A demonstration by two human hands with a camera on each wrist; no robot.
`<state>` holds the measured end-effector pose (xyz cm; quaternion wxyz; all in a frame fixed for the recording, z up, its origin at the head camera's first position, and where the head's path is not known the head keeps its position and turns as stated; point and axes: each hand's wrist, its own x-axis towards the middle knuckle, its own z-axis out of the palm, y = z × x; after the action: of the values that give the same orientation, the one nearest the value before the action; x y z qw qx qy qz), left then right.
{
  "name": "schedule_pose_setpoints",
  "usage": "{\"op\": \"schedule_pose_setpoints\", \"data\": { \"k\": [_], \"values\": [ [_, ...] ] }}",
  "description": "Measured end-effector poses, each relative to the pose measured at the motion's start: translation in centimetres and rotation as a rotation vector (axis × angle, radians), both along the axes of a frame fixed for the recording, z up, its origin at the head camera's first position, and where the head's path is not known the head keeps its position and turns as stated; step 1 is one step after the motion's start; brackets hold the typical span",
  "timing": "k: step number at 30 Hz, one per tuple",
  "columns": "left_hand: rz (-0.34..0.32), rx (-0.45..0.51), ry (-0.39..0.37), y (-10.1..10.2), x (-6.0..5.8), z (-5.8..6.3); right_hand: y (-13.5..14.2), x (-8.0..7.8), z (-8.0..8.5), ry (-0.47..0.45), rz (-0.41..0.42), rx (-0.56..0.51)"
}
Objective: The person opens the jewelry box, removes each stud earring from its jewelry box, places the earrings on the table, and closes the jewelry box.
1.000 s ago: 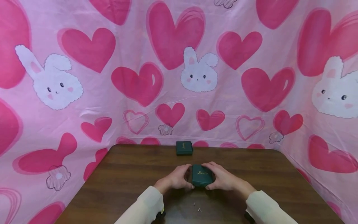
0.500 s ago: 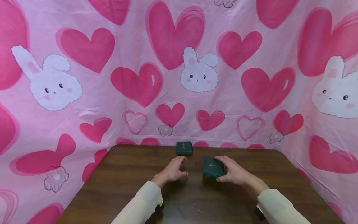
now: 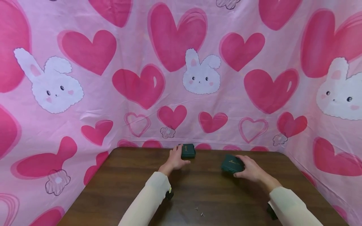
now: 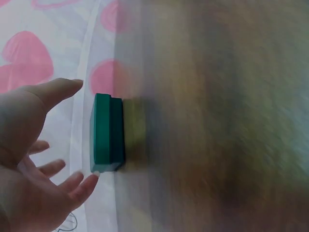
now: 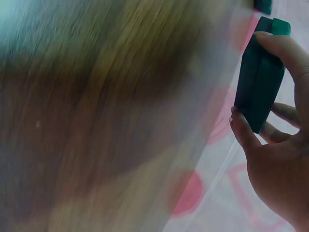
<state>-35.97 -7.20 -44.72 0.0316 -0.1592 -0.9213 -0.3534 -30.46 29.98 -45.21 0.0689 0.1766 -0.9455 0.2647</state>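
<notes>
A dark green jewelry box (image 3: 232, 164) with gold lettering is gripped at its right side by my right hand (image 3: 250, 169). In the right wrist view, the thumb and fingers wrap the ends of this jewelry box (image 5: 260, 77), and it is tilted. A second green jewelry box (image 3: 188, 151) rests at the back of the table. My left hand (image 3: 174, 159) is at that box's left side, thumb spread away from the fingers. From the left wrist view, fingertips come right up to the second box (image 4: 102, 133), with its lid closed.
Two tiny shiny metal pieces (image 3: 202, 214) lie on the brown wooden table (image 3: 127, 175) near the front. A pink cloth (image 3: 175, 94) printed with hearts and rabbits hangs behind the table and along both sides.
Both hands first held the lettered box at the middle. The left hand let go and moved back to the far box, while the right hand carried its box to the right.
</notes>
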Motion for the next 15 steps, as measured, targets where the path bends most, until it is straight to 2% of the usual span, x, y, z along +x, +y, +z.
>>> {"op": "schedule_pose_setpoints", "data": {
  "k": [3,8,15],
  "values": [
    [0.045,-0.01,0.007,0.6,-0.7,0.2,0.9,-0.3,-0.1,-0.024,-0.035,0.015],
    [0.102,-0.021,-0.024,1.5,-2.0,0.1,2.6,-0.7,-0.5,-0.032,-0.086,0.047],
    [0.117,-0.084,-0.061,1.3,-4.3,-1.2,4.3,-0.8,-1.3,-0.03,-0.136,0.061]
  ]
}}
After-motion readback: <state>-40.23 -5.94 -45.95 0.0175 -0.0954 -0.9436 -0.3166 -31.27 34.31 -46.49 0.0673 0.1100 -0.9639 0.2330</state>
